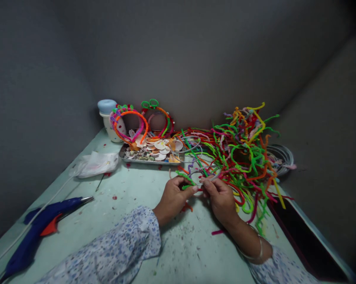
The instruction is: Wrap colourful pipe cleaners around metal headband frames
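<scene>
My left hand (175, 196) is closed in a pinch near the table's middle, with a bright green pipe cleaner (186, 177) running through its fingers. Facing it, my right hand (222, 199) pinches a thin silvery hoop (215, 172), which appears to be a bare headband. The fingertips of both hands nearly meet at the hoop's near side, where green fuzzy ends stick out. Exactly how the pipe cleaner sits against the hoop is hidden by my fingers. Red and orange pieces of pipe cleaner lie under and beside my hands.
Behind my hands, a metal tray (148, 161) holds shells and small stones. Finished fuzzy headbands (131, 113) stand on it, beside a blue-lidded jar (107, 118). Tangled pipe cleaners (243, 150) heap at right, near coiled hoops (286, 157). A blue glue gun (52, 211) and plastic bag (96, 165) lie left.
</scene>
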The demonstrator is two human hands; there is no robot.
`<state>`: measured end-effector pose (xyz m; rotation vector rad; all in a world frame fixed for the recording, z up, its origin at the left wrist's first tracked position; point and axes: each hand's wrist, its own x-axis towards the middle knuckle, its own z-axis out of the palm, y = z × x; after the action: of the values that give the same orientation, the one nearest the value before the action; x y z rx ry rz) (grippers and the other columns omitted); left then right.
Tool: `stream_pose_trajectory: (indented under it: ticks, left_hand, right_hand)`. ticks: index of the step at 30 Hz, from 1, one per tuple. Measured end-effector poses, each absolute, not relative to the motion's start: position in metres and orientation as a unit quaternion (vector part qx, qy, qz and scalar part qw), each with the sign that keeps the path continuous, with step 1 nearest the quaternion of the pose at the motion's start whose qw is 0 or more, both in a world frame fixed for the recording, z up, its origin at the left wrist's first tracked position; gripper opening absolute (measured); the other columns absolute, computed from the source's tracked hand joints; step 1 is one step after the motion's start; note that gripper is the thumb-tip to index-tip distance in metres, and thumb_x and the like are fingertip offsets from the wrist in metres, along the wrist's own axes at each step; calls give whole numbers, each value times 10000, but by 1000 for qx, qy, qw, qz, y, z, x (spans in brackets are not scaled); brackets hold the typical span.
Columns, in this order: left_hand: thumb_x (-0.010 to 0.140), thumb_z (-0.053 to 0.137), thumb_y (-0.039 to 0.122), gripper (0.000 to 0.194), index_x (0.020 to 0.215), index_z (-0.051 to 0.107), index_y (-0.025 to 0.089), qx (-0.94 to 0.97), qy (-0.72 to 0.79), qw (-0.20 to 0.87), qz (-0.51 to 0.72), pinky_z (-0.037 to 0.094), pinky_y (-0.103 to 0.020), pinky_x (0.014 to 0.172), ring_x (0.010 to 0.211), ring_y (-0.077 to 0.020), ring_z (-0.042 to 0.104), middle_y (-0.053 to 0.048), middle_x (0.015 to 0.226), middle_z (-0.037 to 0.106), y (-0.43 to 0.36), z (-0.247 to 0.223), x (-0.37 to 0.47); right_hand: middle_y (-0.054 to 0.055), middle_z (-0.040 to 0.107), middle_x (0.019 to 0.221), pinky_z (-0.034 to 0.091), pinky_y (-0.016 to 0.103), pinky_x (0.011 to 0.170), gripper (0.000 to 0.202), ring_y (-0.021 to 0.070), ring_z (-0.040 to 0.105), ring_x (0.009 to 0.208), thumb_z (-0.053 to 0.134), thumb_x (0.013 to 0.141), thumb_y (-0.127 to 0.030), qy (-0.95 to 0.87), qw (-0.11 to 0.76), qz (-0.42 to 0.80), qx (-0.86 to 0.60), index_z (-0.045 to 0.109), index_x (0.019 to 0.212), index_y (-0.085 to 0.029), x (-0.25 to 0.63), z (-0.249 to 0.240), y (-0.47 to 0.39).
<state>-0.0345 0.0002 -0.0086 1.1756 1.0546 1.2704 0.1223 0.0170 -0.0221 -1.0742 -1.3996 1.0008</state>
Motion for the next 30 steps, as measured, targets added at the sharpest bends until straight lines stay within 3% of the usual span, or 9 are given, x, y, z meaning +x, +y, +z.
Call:
stream_pose_trajectory:
  ticks: [9, 14, 30]
  left_hand:
    - [754, 690, 254, 170, 853, 673, 118, 512, 441, 521, 522, 474, -275, 715, 754, -158, 611, -55, 814, 683, 3, -12, -34]
    - [752, 686, 285, 173, 807, 644, 127, 513, 453, 517, 513, 449, -263, 656, 695, -144, 572, -34, 754, 644, 4, -13, -35]
    - [760, 663, 314, 177, 760, 608, 146, 511, 439, 550, 493, 379, -245, 599, 632, -115, 481, 2, 688, 559, 2, -6, -38]
  right_hand:
    - [-34, 544, 557, 365, 244, 500, 301, 124, 470, 521, 629, 846, -467, -548, 542, 437, -462, 662, 742, -186, 123, -25, 18]
    - [-35, 551, 566, 368, 243, 508, 279, 122, 468, 524, 627, 855, -443, -555, 540, 440, -454, 670, 762, -184, 124, -28, 19]
    - [-35, 533, 556, 391, 249, 542, 299, 126, 469, 536, 620, 855, -421, -596, 530, 399, -453, 626, 670, -186, 124, -22, 16]
